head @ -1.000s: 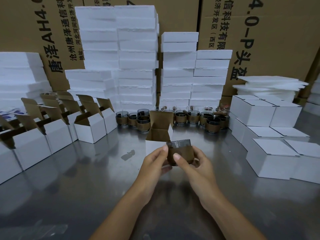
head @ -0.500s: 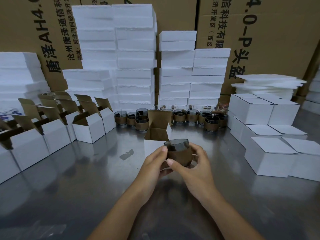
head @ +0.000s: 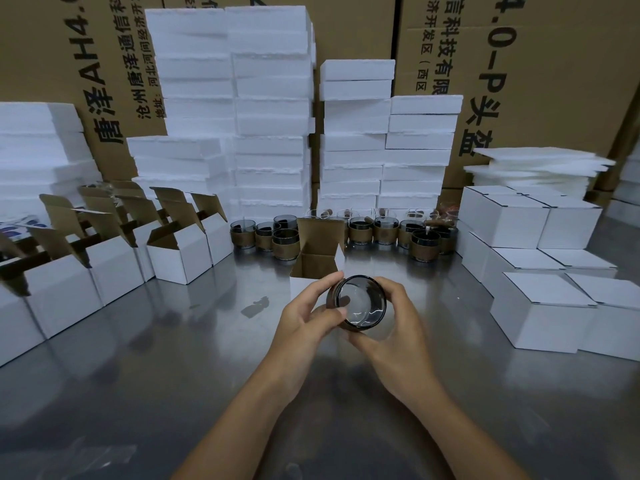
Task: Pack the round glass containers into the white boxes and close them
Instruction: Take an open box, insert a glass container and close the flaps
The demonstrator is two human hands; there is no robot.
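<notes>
One head-worn wide-angle view looks forward and down over the steel desk [head: 138, 358] — hands close below centre, white stacks [head: 270, 116] and cartons [head: 554, 64] farther off.

Dim, even light; the steel desk [head: 173, 341] gives soft grey glare. Edges bow with wide-angle distortion; corners blur.

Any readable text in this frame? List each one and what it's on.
"唐泽AH4." (cut off): left brown cardboard carton
"沧州唐泽通信科": same carton
"地址:河北河间经济开": same carton
"4.0-P头盔": right brown cardboard carton
"信科技有限": same carton
"开发区(西区": same carton
Blurred, unreadable: blue-printed sheets, far left
No text seen on the round glass container in a brown sleeve
</notes>
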